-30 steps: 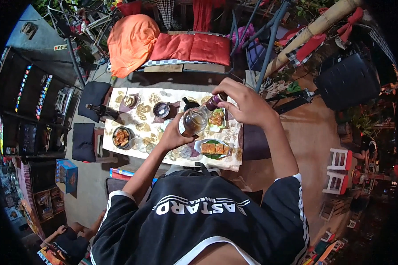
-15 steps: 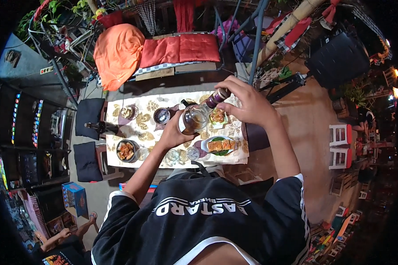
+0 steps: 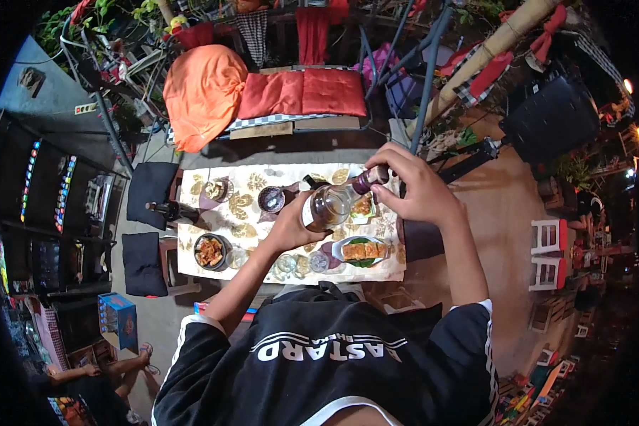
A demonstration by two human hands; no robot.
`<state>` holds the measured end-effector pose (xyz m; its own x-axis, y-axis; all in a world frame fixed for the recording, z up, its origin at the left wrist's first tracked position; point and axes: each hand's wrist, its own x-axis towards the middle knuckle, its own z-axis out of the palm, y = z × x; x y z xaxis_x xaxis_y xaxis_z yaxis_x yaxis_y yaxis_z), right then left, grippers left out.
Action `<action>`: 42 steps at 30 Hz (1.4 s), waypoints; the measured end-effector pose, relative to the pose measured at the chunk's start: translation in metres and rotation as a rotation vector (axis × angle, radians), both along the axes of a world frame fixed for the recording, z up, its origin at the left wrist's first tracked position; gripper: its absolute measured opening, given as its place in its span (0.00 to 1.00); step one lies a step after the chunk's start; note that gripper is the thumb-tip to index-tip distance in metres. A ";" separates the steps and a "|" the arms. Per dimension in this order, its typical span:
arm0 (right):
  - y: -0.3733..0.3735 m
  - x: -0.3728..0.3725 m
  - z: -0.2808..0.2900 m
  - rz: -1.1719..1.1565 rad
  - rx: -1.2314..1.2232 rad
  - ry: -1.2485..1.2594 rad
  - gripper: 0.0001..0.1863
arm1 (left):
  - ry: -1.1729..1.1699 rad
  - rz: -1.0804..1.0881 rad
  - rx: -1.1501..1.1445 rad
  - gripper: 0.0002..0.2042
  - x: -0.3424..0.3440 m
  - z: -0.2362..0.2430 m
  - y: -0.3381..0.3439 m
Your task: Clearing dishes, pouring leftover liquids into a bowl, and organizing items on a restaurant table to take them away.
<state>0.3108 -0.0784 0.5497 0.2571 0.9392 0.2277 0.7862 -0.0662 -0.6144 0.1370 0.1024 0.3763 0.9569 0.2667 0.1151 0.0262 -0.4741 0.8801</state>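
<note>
My left hand [image 3: 292, 225] is wrapped around the body of a clear glass bottle [image 3: 328, 206], which is tilted with its neck toward the upper right. At the other end, the thumb and fingers of my right hand [image 3: 422, 190] close around the bottle's dark cap [image 3: 378, 175], above a purple neck wrap. Beneath the bottle is a table with a cream, gold-leaf patterned cloth [image 3: 245, 266]. Near my right forearm lies a white oval dish [image 3: 339, 248] of food on a green leaf. A plate of food [image 3: 363, 206] is partly hidden behind the bottle.
Several drinking glasses [image 3: 287, 263] stand along the near table edge. A dark bowl of food [image 3: 210, 252], a small dark bowl [image 3: 270, 199] and a dark bottle [image 3: 170, 211] are to the left. Beyond is a bench with red cushions [image 3: 334, 93]; black-cushioned chairs [image 3: 145, 264] stand at left.
The whole view has shifted, so the table sits slightly lower and further right. Both hands keep their hold on the bottle and its cap.
</note>
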 end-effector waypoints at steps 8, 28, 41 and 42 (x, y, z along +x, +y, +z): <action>0.024 -0.001 0.009 0.103 0.006 -0.003 0.16 | 0.051 -0.062 -0.101 0.47 -0.013 0.008 0.015; 0.051 0.002 0.032 0.228 0.017 0.039 0.18 | 0.041 -0.086 -0.196 0.49 -0.028 0.007 0.032; 0.047 0.023 -0.152 -0.063 -0.016 0.679 0.13 | -0.123 0.213 -0.337 0.45 -0.041 -0.007 0.028; 0.052 0.022 -0.176 -0.137 -0.131 0.606 0.14 | -0.106 0.235 -0.335 0.46 -0.044 -0.020 0.032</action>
